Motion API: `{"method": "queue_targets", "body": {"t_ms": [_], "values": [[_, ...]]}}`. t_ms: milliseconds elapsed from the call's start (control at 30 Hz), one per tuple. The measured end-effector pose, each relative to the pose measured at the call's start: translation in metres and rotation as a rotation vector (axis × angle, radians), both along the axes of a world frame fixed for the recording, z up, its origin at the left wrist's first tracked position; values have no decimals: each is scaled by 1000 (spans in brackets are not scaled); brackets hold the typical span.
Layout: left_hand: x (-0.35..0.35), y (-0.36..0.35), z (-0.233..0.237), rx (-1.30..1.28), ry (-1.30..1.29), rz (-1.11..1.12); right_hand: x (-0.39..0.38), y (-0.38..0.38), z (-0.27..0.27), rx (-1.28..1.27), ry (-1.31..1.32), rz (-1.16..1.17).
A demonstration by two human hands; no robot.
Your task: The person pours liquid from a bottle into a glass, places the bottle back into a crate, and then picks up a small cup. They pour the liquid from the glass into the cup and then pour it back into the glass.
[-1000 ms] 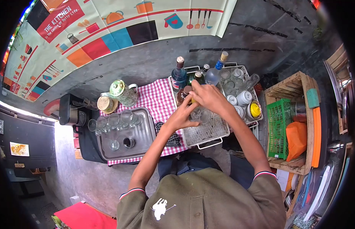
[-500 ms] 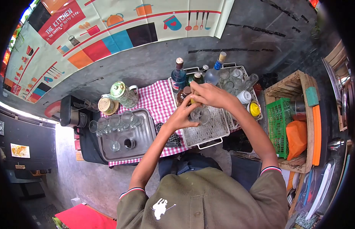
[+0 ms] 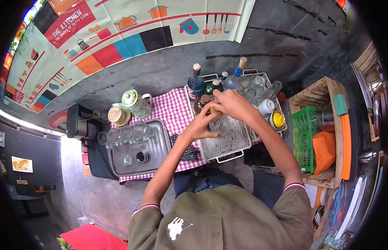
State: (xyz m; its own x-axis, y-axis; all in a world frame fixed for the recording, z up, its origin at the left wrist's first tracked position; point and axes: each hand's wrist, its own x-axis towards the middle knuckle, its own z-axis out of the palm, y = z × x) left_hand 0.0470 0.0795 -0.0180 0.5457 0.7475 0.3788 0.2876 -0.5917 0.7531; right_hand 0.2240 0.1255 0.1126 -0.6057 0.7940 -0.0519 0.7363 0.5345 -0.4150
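Observation:
My left hand (image 3: pixel 199 125) is curled around a clear drinking glass (image 3: pixel 222 126), thumb below it and fingers above, over the white tray rack (image 3: pixel 222 151). My right hand (image 3: pixel 233 104) is bent down so its fingertips meet those of my left hand. Something small and yellow shows by these fingertips, but what they pinch is hidden. Just beyond stand a brown bottle (image 3: pixel 200 104) with a brown cap, a blue bottle (image 3: pixel 196 86), a dark green bottle (image 3: pixel 209 88) and a corked clear bottle (image 3: pixel 232 83).
Left, a grey serving tray (image 3: pixel 164 156) holds several glasses and a dark-filled cup (image 3: pixel 142 156) on a checked cloth (image 3: pixel 169 102). A floral pitcher (image 3: pixel 140 106) stands behind. Right are a second rack with glassware, a yellow-lidded jar (image 3: pixel 278 120) and a wooden crate (image 3: pixel 336 166).
Both hands stay together at nearly the same place around the glass. Only a very slight shift of hands and view shows.

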Motion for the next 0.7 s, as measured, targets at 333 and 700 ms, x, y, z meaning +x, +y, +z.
{"method": "queue_targets", "body": {"t_ms": [333, 700], "values": [[-2, -1, -2, 49, 22, -3, 3, 16, 10, -78, -76, 256], [-3, -8, -5, -10, 20, -11, -1, 13, 28, -88, -219, 417]]}}
